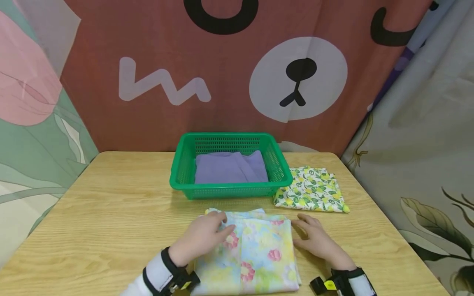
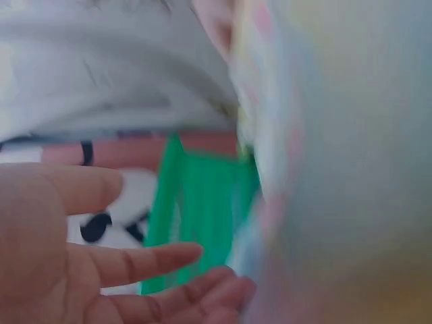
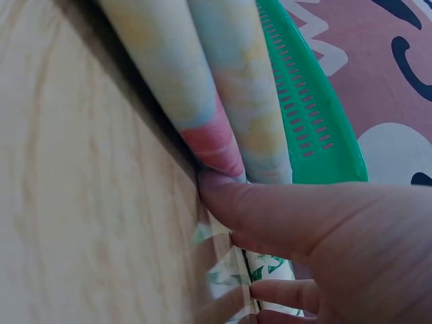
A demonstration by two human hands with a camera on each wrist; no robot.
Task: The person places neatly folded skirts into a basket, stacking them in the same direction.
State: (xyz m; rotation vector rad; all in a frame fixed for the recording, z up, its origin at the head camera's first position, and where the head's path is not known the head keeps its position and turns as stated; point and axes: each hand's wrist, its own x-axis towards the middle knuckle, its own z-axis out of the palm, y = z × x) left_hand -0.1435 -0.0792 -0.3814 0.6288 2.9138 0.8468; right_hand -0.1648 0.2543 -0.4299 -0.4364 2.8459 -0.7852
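A folded pastel cloth [image 1: 259, 250] with pink flowers lies flat at the front of the table. My left hand [image 1: 203, 236] is over its upper left part, and the left wrist view shows that hand's fingers [image 2: 148, 263] extended beside the cloth's blurred edge. At the right edge is my right hand [image 1: 320, 238], its fingers loosely bent. In the right wrist view its thumb [image 3: 270, 209] meets the rounded folds of the cloth [image 3: 236, 88], low against the tabletop, with the other fingers spread below.
Behind the cloth stands a green plastic basket [image 1: 231, 191] with a folded purple cloth [image 1: 229, 168] in it. A folded lemon-print cloth [image 1: 314, 189] lies beside the basket's right front corner. Printed fabric [image 1: 166, 119] hangs behind the wooden table [image 1: 111, 213].
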